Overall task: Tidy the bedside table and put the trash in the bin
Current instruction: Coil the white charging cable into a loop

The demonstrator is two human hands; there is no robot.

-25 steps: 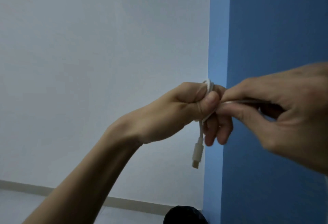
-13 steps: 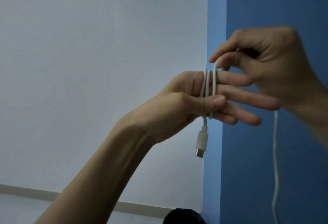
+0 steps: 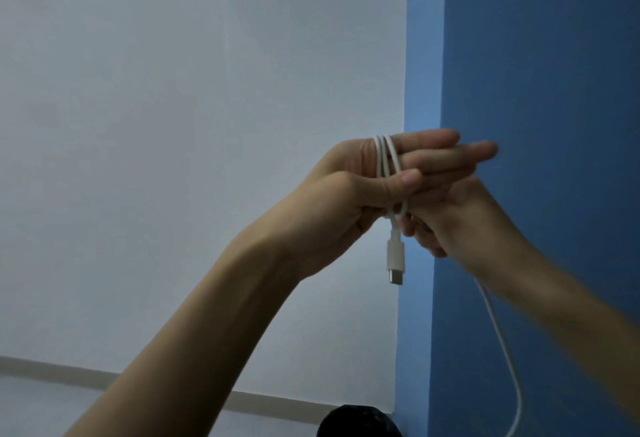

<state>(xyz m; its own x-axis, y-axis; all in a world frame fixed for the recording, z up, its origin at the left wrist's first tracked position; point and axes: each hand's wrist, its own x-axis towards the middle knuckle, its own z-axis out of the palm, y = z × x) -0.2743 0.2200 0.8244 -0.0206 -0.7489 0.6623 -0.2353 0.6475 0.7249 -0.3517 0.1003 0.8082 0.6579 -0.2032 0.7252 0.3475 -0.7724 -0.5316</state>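
White charging cable (image 3: 387,163) is seen wound in about three turns around the extended fingers of the left hand (image 3: 349,201), the turns running roughly upright across the fingers, whose long axis points to the right. One end, a USB-C plug (image 3: 395,260), hangs straight down below the left thumb, which is pressed against the turns to pin them. The left fingers are held straight and close together, serving as a spool.

Below and just behind that spool, the right hand (image 3: 446,222) is curled beneath the left fingers; it appears to be guiding the free run of cable, but whether the cable is pinched cannot be told, since its fingertips are hidden by the left hand and blurred. The loose tail (image 3: 502,343) is seen dropping from the right wrist down to the lower edge of the frame, so the unwound length lies below and to the right. The next turn is judged to pass under and around the left fingers, with the right hand the nearer one to the slack.

The cable's far end is cut off. Neither bedside table nor any surface is in view; a dark rounded object (image 3: 360,422) at the bottom edge cannot be identified.
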